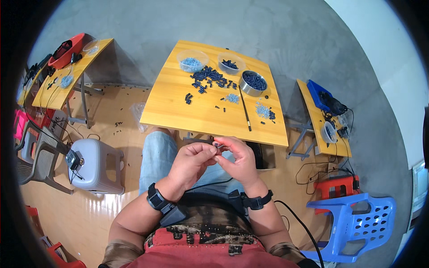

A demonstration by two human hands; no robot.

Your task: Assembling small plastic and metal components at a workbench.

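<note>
The person's left hand (193, 160) pinches a small dark piece (216, 145) between thumb and forefinger, in front of the table (176, 107) and over the lap. The right hand (239, 163) meets it there, thumb and forefinger bent in around the piece; whether they also grip it cannot be told, since the fingers overlap.

On the table, a dark pile (209, 76) spreads beside two clear tubs, one (193, 52) with pale blue bits, the other (241, 65) with dark pieces. A metal bowl (254, 94) holds more dark pieces. A thin rod (245, 110) lies between two pale heaps (232, 98).
</note>
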